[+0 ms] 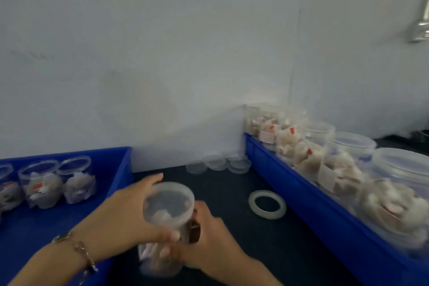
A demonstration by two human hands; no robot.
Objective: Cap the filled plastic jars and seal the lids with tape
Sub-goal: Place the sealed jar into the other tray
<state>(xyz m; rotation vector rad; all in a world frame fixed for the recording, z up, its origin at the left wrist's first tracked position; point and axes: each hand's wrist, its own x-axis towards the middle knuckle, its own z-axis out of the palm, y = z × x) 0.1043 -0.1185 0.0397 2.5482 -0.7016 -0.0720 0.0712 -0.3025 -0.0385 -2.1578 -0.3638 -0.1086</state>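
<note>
White wall [162,53] backs a dark table [232,193]. Right of the hands, a long blue tray [325,206] holds capped, filled jars; left of them, a second blue tray [111,169] holds open filled jars. Between them the left hand [125,211] has its grip wrapped around a lidded jar [167,206], while the right hand [209,239] closes its grip on the jar's lower side. Just right of that hand lies a tape roll [267,204]; beyond it, loose lids [218,163].

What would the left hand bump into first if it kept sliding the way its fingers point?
Probably the spare clear plastic lids by the white wall. The left hand points up-right past the capped clear plastic jar; depth is unclear.
</note>
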